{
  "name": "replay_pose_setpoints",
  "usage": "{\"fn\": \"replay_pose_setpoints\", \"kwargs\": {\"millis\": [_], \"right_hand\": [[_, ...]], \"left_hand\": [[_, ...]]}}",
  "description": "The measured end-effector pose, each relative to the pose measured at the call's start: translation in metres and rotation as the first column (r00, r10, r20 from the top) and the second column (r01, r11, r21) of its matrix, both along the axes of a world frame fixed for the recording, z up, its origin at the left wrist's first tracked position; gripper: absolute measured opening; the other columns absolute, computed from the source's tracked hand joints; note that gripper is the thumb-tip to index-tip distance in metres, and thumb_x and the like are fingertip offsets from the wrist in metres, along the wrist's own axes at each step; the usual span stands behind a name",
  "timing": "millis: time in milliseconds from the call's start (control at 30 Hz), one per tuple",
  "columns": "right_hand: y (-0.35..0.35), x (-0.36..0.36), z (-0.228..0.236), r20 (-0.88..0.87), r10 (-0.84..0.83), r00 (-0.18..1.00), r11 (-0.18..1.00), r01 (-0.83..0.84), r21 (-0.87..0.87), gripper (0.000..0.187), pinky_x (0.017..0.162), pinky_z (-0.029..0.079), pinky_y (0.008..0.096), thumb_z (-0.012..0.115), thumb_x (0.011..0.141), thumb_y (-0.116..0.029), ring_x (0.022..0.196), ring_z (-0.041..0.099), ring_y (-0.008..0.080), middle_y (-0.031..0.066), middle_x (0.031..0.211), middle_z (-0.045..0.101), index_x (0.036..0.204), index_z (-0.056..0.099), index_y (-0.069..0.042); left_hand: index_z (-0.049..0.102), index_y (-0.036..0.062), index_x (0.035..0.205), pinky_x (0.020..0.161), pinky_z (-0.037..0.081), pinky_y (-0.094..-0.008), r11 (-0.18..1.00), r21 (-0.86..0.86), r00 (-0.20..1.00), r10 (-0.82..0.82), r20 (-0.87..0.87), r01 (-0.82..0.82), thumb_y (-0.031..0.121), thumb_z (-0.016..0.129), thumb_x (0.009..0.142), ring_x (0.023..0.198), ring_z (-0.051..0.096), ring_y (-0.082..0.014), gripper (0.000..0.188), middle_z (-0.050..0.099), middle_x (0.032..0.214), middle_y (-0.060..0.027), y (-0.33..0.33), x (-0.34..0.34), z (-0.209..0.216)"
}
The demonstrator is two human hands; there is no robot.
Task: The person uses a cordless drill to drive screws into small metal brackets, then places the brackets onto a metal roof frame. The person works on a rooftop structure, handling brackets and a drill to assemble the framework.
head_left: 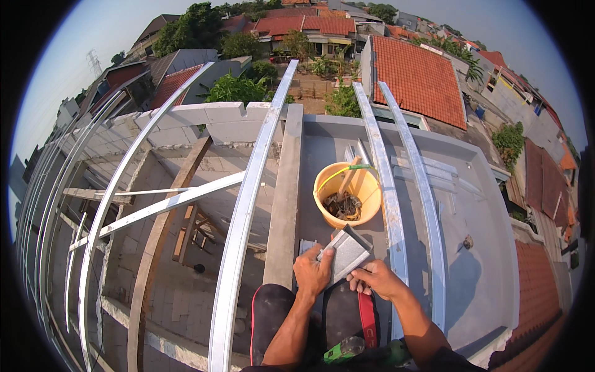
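Between my knees I hold a short piece of grey metal channel (348,254), tilted, its folded edges facing up. My left hand (312,271) grips its left side, with the thumb laid along the metal. At its lower right edge, the curled fingers of my right hand (377,279) pinch the piece. Just beyond it stands a yellow bucket (370,191) with a yellow-green handle. Inside lie a wooden-handled tool (348,180) and a heap of small dark pieces (342,206) too small to name. A green and black tool (344,349) rests near my lap.
Long silver metal beams (253,186) slope away on both sides. To the left, past a concrete wall top (286,204), the building drops open, crossed by a wooden beam (155,254). On the right is a grey slab (477,248) with a raised rim. Tiled roofs (418,77) lie beyond.
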State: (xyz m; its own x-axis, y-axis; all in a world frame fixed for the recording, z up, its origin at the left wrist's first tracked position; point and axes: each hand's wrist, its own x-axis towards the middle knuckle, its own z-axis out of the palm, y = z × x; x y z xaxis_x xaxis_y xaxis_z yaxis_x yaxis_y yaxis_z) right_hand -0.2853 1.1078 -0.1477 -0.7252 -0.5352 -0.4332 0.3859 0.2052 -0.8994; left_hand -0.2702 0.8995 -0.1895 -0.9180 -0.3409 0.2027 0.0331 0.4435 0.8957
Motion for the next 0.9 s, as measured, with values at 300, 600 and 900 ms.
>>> {"fn": "replay_pose_setpoints", "kwargs": {"millis": [300, 600, 900], "right_hand": [[0.007, 0.0, -0.009, 0.282, 0.03, 0.959, 0.949, 0.062, -0.31, 0.025, 0.048, 0.043, 0.018, 0.058, 0.107, -0.018, 0.064, 0.061, 0.0092, 0.0096, 0.081, 0.07, 0.106, 0.069, 0.004], [0.003, 0.007, -0.017, 0.254, -0.001, 0.967, 0.925, 0.098, -0.368, 0.019, 0.047, 0.041, 0.0182, 0.064, 0.104, -0.016, 0.059, 0.056, 0.0077, 0.0079, 0.078, 0.066, 0.103, 0.067, 0.002], [-0.017, 0.026, -0.011, -0.066, -0.186, 0.98, 0.971, 0.173, -0.168, 0.027, 0.043, 0.039, 0.0208, 0.051, 0.109, -0.024, 0.054, 0.053, 0.0079, 0.0048, 0.074, 0.062, 0.095, 0.061, -0.004]], "left_hand": [[0.064, 0.0013, 0.08, 0.06, 0.047, -0.0454, 0.995, 0.092, 0.995, -0.032, -0.095, 0.04, 0.052, 0.06, 0.1, 0.066, 0.064, -0.0448, 0.055, 0.059, 0.067, -0.0232, 0.001, -0.003, -0.007], [0.064, -0.0001, 0.078, 0.056, 0.043, -0.0403, 0.984, 0.159, 0.944, -0.019, -0.329, 0.076, 0.056, 0.053, 0.103, 0.056, 0.059, -0.0289, 0.062, 0.053, 0.06, -0.0152, 0.005, -0.006, -0.017], [0.062, 0.0, 0.078, 0.055, 0.041, -0.0422, 0.983, 0.183, 0.97, 0.036, -0.242, 0.009, 0.051, 0.055, 0.102, 0.052, 0.054, -0.0303, 0.057, 0.051, 0.058, -0.0154, 0.008, -0.01, -0.028]]}}
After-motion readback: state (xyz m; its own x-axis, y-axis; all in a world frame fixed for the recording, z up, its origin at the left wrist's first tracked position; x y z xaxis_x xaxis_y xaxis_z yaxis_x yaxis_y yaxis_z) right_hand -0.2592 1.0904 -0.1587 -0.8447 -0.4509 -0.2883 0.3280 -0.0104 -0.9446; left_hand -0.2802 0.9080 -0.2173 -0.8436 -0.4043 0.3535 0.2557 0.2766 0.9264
